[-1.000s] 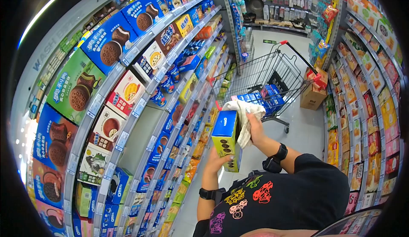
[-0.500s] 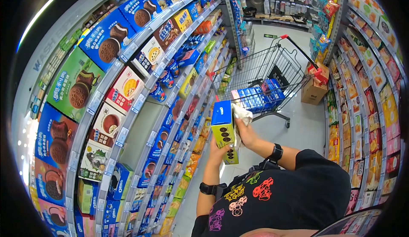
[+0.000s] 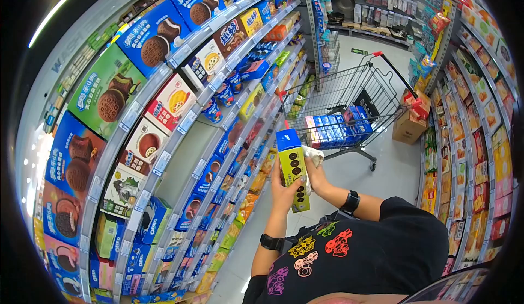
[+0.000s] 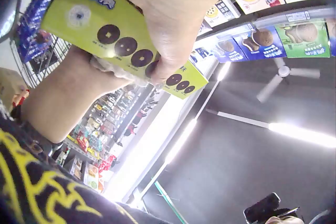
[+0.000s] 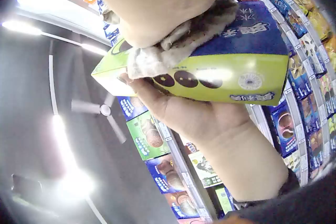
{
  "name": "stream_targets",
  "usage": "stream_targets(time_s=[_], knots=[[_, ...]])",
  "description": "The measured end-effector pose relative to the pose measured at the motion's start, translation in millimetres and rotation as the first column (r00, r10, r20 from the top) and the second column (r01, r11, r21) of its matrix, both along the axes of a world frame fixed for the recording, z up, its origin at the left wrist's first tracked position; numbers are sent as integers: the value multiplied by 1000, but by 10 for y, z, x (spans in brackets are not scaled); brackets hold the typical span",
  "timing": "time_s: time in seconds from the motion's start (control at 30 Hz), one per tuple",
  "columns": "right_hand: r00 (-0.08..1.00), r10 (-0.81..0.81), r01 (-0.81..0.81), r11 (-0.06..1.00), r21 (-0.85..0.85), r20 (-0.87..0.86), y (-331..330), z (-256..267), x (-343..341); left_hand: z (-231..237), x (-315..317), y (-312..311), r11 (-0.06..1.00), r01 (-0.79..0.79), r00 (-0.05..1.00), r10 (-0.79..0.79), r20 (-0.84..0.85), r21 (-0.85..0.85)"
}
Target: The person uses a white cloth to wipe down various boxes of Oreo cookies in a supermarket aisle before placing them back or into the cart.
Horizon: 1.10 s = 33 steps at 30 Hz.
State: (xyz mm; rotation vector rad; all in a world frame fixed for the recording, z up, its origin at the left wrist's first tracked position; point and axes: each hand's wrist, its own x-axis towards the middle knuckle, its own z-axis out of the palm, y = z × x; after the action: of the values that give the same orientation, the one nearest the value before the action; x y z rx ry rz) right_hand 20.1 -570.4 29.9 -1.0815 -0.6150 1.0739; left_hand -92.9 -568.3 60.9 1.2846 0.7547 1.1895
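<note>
My left hand (image 3: 283, 192) grips a green and blue Oreo cookie box (image 3: 295, 173) by its lower part, with the thumb across the green side. The box stands tilted in front of my chest, its blue end up. Against its right side my right hand (image 3: 319, 179) holds a whitish cloth (image 5: 157, 60), bunched up. In the right wrist view the cloth lies over the edge between the box's blue and green faces. The left wrist view shows cookie pictures along the green face (image 4: 121, 35); much of my right hand's fingers is hidden behind the box.
A wire shopping cart (image 3: 349, 102) stands ahead, holding blue packages (image 3: 333, 129). Shelves of cookie boxes (image 3: 158, 107) line the left side, more packaged snacks (image 3: 480, 156) the right. A cardboard box (image 3: 410, 122) sits on the floor beside the cart.
The cloth, earlier spread over the box's upper right side, is now mostly hidden behind it. The box has turned, showing more of its green face. The view has shifted slightly left.
</note>
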Motion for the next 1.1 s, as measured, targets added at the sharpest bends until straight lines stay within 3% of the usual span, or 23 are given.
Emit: stream_targets(time_s=[0.17,0.3,0.33,0.37,0.4,0.43,0.53,0.67,0.77,0.9,1.0,1.1], knots=[[951,107,-50,979,-199,290,-10,-36,55,29,-59,-36,987,-55,988,75,132,-151],[872,269,-143,939,-311,408,-95,159,34,158,-102,-60,994,-55,981,72,181,-96],[877,345,-236,915,-327,333,88,-325,84,151,-125,-64,994,-38,978,59,199,-106],[895,441,-401,858,-320,61,107,-355,123,140,-151,-66,993,-21,975,46,217,-115],[834,509,-551,791,-267,-213,147,-305,162,130,-177,-71,992,-4,971,34,235,-125],[698,542,-674,718,-174,-467,179,-261,189,127,-206,-79,990,25,961,15,277,-140],[413,563,-781,623,39,-716,104,-39,247,183,-262,-98,983,91,921,-24,389,-156],[78,537,-702,628,336,-840,31,80,250,250,-249,-110,998,60,956,-59,288,4],[195,465,-700,683,209,-864,19,-22,212,63,-216,-84,990,-60,992,45,115,131],[179,444,-687,695,212,-878,-24,85,207,3,-203,-105,992,-52,989,35,142,114],[203,422,-718,678,158,-884,-56,22,180,-162,-220,-45,965,-179,980,158,122,193],[140,439,-755,627,191,-887,-148,83,127,-154,-231,-55,943,-252,956,206,210,220]])
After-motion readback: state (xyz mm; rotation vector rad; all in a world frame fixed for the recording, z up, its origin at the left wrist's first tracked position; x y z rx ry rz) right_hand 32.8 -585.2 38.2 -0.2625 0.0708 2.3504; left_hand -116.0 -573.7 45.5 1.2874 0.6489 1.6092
